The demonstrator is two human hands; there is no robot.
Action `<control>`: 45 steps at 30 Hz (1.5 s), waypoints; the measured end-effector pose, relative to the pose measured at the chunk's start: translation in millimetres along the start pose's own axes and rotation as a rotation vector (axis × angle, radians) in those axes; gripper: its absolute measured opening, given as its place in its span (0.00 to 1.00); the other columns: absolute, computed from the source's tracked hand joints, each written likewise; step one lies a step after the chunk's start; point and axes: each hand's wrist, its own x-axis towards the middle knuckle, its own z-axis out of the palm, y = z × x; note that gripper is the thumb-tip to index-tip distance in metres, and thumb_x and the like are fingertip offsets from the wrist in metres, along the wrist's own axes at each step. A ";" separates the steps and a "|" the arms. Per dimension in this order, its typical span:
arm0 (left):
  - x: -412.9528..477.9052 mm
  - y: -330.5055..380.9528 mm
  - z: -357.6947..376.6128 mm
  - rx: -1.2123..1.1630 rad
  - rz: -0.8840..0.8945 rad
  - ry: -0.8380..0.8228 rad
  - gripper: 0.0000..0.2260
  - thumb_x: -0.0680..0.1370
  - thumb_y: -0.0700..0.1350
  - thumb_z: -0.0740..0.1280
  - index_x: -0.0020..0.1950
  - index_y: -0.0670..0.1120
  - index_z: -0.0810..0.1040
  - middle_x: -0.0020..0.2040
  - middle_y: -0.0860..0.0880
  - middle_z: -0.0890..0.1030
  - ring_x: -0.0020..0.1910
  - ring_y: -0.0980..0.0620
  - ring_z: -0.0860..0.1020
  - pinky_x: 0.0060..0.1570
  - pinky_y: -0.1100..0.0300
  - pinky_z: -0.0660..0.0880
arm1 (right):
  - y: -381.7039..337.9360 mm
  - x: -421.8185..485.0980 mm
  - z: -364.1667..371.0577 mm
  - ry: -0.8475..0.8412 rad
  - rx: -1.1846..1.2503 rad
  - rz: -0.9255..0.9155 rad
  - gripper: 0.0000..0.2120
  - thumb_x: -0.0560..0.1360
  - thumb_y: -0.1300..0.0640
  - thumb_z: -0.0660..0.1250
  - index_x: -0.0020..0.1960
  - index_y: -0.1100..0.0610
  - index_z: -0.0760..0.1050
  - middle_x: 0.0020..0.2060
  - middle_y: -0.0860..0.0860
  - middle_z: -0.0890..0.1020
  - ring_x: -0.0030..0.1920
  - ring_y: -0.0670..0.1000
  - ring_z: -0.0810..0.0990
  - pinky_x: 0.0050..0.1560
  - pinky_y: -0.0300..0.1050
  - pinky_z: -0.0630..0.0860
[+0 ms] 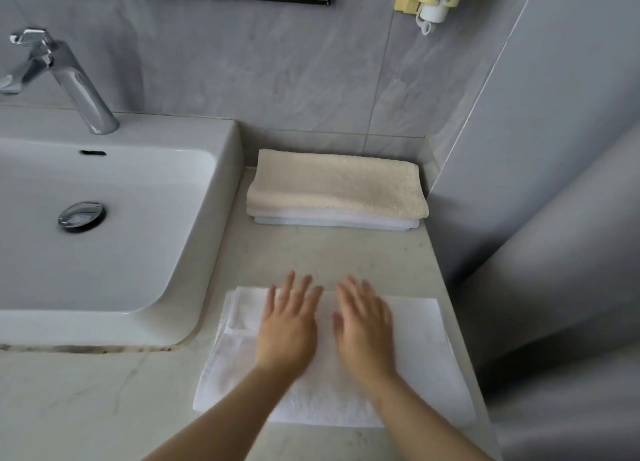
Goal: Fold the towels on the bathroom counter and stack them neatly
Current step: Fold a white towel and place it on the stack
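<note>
The white towel (419, 353) lies at the front edge of the table (329, 252), just beside the front right corner of the sink (228, 141). It is already folded into a rectangle, and at its far left corner a narrower upper layer shows, so the edges are not fully aligned there.

The left hand (289, 325) and the right hand (363, 322) both rest flat on the middle of this towel, near each other but apart. The fingers (298, 287) are straight and a little spread, and they grasp nothing; the palms only press on the cloth. I judge that this flat hold serves to smooth the surface and to press the fold down, so that the towel keeps its shape when it is lifted. The hands are a little blurred, so I cannot tell in which direction they stroke.

The stack (337, 214) stands at the back right corner of the table, touching the wall (277, 72). It has 3 folded towels: a beige towel (337, 186) on top, a white one under it and a pale blue one at the bottom. Most likely it is placed there to leave the front of the table free for folding.

By my judgement, the next step is to finish the folding and put this towel on the stack as number 4.
</note>
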 end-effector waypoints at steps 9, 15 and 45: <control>-17.8 -29.3 17.8 0.124 -0.084 -0.171 0.41 0.61 0.68 0.16 0.71 0.54 0.33 0.72 0.55 0.36 0.70 0.52 0.33 0.66 0.54 0.26 | 28.8 -16.1 8.4 -0.297 -0.177 0.065 0.46 0.70 0.31 0.23 0.75 0.50 0.58 0.75 0.50 0.61 0.75 0.54 0.59 0.71 0.51 0.44; -38.8 -60.1 5.7 0.084 -0.200 -0.159 0.44 0.58 0.69 0.15 0.71 0.51 0.30 0.72 0.54 0.33 0.71 0.54 0.30 0.69 0.54 0.30 | 55.8 -33.7 -15.4 -0.312 -0.186 0.224 0.47 0.61 0.32 0.21 0.77 0.51 0.36 0.77 0.48 0.39 0.76 0.49 0.38 0.73 0.46 0.35; -42.5 -46.4 -30.6 -0.458 -0.872 -0.107 0.37 0.72 0.54 0.72 0.73 0.44 0.57 0.69 0.40 0.64 0.66 0.38 0.66 0.64 0.48 0.66 | 66.1 -60.8 -49.1 -0.093 0.154 0.785 0.33 0.72 0.44 0.69 0.71 0.56 0.62 0.65 0.58 0.70 0.63 0.62 0.69 0.59 0.54 0.69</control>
